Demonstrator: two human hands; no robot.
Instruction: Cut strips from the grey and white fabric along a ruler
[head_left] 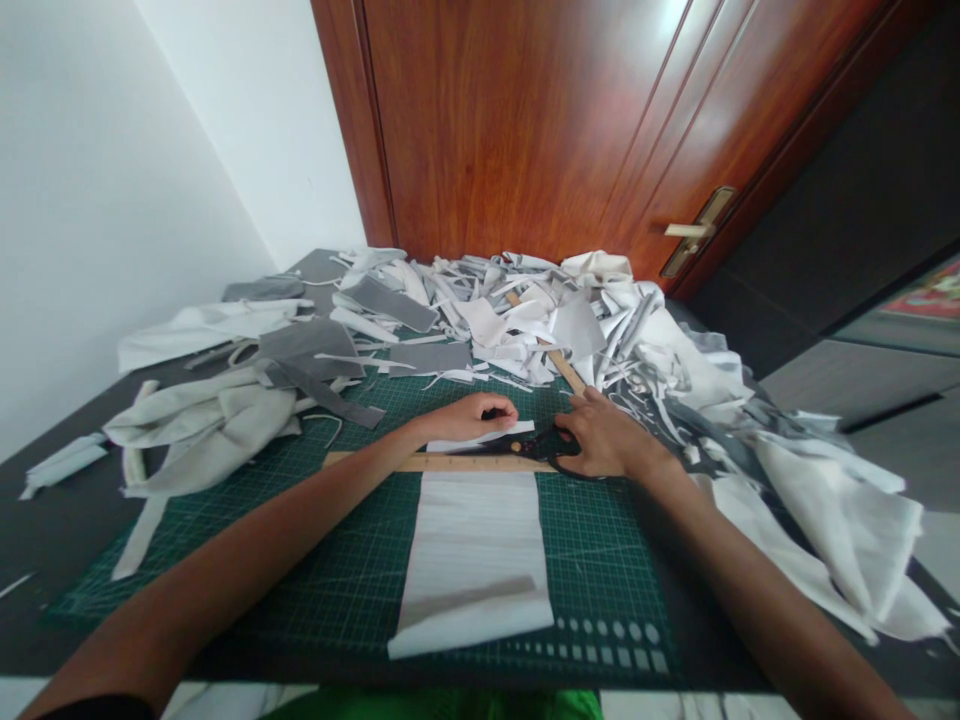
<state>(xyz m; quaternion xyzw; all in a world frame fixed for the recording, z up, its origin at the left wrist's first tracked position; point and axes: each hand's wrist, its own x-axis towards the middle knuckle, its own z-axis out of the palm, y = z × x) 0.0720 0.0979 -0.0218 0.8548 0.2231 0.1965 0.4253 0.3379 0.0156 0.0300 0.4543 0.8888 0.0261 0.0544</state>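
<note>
A striped white piece of fabric (476,540) lies on the green cutting mat (322,570), its near end folded over. Across it rests a wooden ruler (450,463), with a narrow edge of the fabric showing beyond. My right hand (604,435) is closed around the handles of black scissors (519,447), whose blades point left along the ruler's far side. My left hand (480,415) has its fingers curled in a pinch at that far edge of the fabric, just beyond the blades. The fingertips partly hide what they grip.
Heaped white and grey fabric scraps (517,310) cover the back of the dark table (45,510). A second wooden stick (566,370) pokes out of them. Crumpled cloth (225,420) lies left, more cloth (832,530) right. A wooden door (510,130) stands behind.
</note>
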